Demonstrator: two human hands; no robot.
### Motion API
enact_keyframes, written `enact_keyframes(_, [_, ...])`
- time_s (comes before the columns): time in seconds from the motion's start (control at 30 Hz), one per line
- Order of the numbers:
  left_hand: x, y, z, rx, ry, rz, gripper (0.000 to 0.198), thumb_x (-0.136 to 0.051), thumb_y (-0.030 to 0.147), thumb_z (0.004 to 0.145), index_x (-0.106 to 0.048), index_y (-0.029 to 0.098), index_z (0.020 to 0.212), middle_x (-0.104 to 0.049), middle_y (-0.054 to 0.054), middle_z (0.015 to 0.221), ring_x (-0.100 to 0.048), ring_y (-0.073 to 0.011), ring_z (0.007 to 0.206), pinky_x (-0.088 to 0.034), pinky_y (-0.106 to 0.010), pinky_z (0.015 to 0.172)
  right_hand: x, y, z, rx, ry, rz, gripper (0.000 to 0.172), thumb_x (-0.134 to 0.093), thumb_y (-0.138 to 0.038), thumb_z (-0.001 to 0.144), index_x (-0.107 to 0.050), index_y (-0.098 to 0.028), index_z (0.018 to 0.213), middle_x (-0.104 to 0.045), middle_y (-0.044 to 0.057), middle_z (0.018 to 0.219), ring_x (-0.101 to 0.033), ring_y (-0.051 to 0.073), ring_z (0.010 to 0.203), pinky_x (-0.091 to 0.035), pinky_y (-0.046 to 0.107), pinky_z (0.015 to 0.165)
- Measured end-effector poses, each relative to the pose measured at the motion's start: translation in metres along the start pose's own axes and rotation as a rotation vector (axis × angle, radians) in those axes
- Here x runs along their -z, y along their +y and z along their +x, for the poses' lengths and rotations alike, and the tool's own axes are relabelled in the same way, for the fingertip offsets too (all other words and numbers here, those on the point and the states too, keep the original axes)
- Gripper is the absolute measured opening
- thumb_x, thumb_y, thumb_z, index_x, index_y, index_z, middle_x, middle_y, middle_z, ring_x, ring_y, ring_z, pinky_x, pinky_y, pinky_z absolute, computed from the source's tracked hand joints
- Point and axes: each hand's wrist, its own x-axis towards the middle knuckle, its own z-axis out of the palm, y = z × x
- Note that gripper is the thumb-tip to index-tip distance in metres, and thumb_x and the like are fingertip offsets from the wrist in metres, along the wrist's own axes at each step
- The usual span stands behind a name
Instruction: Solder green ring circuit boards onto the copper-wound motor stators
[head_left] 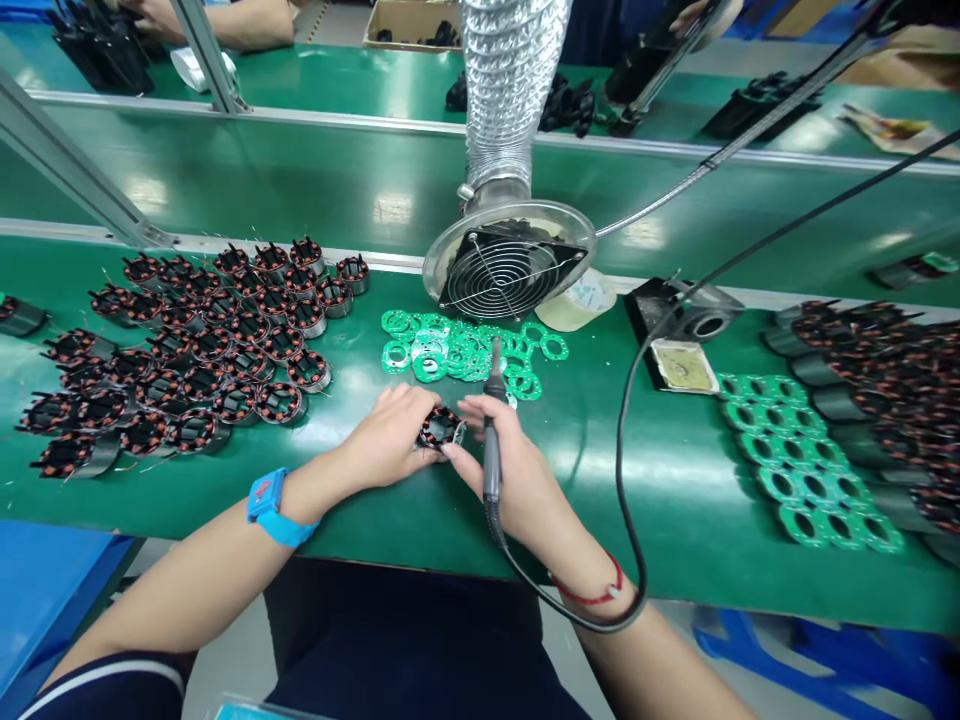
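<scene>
My left hand (394,432) is wrapped round the left side of a black motor stator (437,427) with copper windings, low over the green bench. My right hand (510,455) holds a soldering iron (491,450), its tip pointing up and away from the stator. The thumb and fingertips of that hand touch the stator's right side, where a small ring-shaped piece (459,433) shows. Just beyond the hands lies a loose pile of green ring-shaped circuit boards (465,350).
Many stators (217,340) stand at the left, more (892,390) at the right beside rows of green boards (814,460). A fan hood (510,260) hangs above the pile. A soldering stand (686,315) and tape roll (581,300) sit behind. The iron's cable crosses my right forearm.
</scene>
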Motion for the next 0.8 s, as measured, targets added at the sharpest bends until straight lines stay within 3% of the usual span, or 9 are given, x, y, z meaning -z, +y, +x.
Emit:
enact_keyframes(0.07, [0.002, -0.001, -0.001, -0.012, -0.025, 0.050, 0.036, -0.063, 0.034, 0.082, -0.049, 0.015, 0.109, -0.057, -0.011, 0.104, -0.048, -0.0269, 0.097, -0.041, -0.042, 0.084, 0.002, -0.002, -0.002, -0.059, -0.081, -0.028, 0.038, -0.057, -0.032, 0.085, -0.044, -0.025, 0.120, -0.064, 0.010, 0.110, -0.065, 0.026, 0.095, -0.053, 0.044, 0.080])
enact_keyframes(0.2, [0.012, -0.002, -0.003, -0.065, -0.087, 0.080, 0.036, -0.058, 0.025, 0.084, -0.047, 0.016, 0.117, -0.057, -0.011, 0.110, -0.048, -0.0267, 0.101, -0.041, -0.041, 0.086, 0.007, 0.000, -0.004, -0.097, -0.083, -0.024, 0.042, -0.059, -0.036, 0.084, -0.042, -0.026, 0.121, -0.063, 0.009, 0.105, -0.065, 0.025, 0.084, -0.053, 0.043, 0.074])
enact_keyframes(0.33, [0.026, -0.002, -0.004, -0.079, -0.115, 0.022, 0.034, -0.051, 0.014, 0.082, -0.052, 0.017, 0.116, -0.059, -0.010, 0.109, -0.049, -0.0257, 0.102, -0.041, -0.042, 0.090, 0.013, 0.002, 0.000, -0.049, -0.032, -0.037, 0.045, -0.061, -0.035, 0.083, -0.042, -0.026, 0.122, -0.061, 0.008, 0.103, -0.061, 0.026, 0.092, -0.051, 0.045, 0.081])
enact_keyframes(0.47, [0.034, -0.003, -0.003, -0.067, -0.117, -0.104, 0.025, -0.053, 0.023, 0.083, -0.057, 0.017, 0.108, -0.062, -0.008, 0.103, -0.053, -0.0242, 0.099, -0.042, -0.041, 0.091, 0.014, -0.003, 0.007, 0.047, 0.030, -0.128, 0.042, -0.061, -0.029, 0.082, -0.045, -0.025, 0.121, -0.061, 0.009, 0.106, -0.057, 0.028, 0.098, -0.048, 0.046, 0.085])
enact_keyframes(0.63, [0.022, -0.009, 0.000, -0.051, -0.025, -0.116, 0.026, -0.051, 0.020, 0.086, -0.053, 0.015, 0.112, -0.060, -0.011, 0.109, -0.053, -0.0248, 0.104, -0.043, -0.043, 0.092, 0.006, -0.011, 0.016, 0.172, 0.068, -0.294, 0.038, -0.058, -0.021, 0.082, -0.050, -0.021, 0.120, -0.062, 0.011, 0.098, -0.052, 0.029, 0.086, -0.047, 0.046, 0.077])
enact_keyframes(0.8, [0.009, -0.011, 0.003, -0.052, 0.013, -0.079, 0.025, -0.058, 0.026, 0.086, -0.052, 0.013, 0.106, -0.059, -0.013, 0.105, -0.053, -0.0252, 0.099, -0.046, -0.042, 0.087, -0.007, -0.008, 0.018, 0.241, 0.127, -0.264, 0.031, -0.055, -0.023, 0.085, -0.052, -0.022, 0.116, -0.063, 0.009, 0.097, -0.052, 0.027, 0.084, -0.046, 0.044, 0.077])
